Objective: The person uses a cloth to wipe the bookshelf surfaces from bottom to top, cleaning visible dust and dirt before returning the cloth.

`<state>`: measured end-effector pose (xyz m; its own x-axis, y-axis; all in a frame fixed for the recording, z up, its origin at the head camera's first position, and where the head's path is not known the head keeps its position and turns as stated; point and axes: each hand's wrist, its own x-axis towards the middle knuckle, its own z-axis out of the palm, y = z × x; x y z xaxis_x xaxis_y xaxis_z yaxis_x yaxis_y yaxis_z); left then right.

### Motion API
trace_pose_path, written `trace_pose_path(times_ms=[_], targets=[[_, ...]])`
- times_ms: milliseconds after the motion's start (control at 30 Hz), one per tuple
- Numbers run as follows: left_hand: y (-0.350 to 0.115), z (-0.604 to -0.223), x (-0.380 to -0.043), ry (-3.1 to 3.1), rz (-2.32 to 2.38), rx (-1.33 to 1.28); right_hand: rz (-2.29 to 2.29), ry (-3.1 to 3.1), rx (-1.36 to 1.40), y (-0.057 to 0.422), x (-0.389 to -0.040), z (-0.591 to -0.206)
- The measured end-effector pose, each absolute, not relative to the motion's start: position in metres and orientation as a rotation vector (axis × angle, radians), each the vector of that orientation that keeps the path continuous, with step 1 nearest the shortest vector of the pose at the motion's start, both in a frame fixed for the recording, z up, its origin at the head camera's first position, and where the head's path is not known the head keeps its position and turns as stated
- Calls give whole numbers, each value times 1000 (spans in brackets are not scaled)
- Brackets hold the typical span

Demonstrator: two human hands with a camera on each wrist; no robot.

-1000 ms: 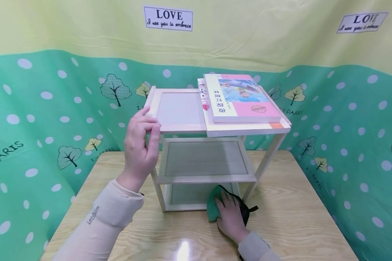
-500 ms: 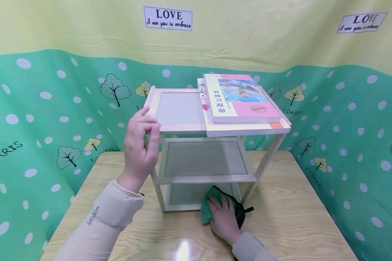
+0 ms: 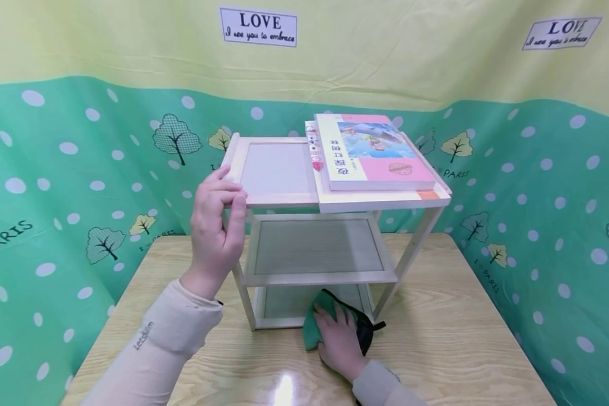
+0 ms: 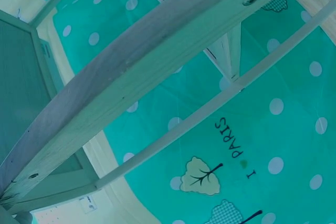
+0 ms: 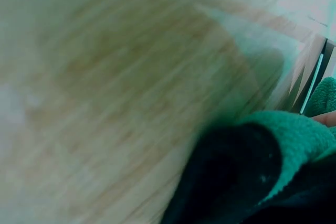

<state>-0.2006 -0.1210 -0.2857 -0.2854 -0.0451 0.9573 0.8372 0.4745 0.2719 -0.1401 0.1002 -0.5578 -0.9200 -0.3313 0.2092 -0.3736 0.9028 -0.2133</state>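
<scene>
Because the light wooden rack [image 3: 279,200] could plausibly shift under a push, your left hand [image 3: 215,225] seems to be steadying it: fingers bent over the near-left corner of its top shelf, thumb against the edge, so you grip the frame itself. To the right of that grip, on the far half of the same shelf, lies a pink-and-white book [image 3: 380,152] on top of a larger book [image 3: 375,203]; their weight probably helps hold that side down, and their offset gives your fingers the corner. Low and to the right, your right hand [image 3: 339,344] rests on a green cloth [image 3: 312,330], fingers laid apart along it rather than bunched, likely to spread pressure across the fabric; whether the thumb tucks beneath, you cannot tell from these views. Under and beyond those fingers, the cloth overlaps the front edge of the bottom shelf [image 3: 284,304], and its dark part [image 3: 367,338] sits just right of your hand, a small black loop [image 3: 379,325] sticking out away from the palm. Ahead of and above the right hand, the middle shelf [image 3: 317,245] probably makes a low, forward reach easier than one from above.
</scene>
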Motion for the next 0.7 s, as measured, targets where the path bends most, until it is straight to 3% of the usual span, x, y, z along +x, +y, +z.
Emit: trace_pose_path(times_ms=[700], targets=[[-121,-288,-202,-1642,-1006,-688,380,-2930,591,87,-141,-557]])
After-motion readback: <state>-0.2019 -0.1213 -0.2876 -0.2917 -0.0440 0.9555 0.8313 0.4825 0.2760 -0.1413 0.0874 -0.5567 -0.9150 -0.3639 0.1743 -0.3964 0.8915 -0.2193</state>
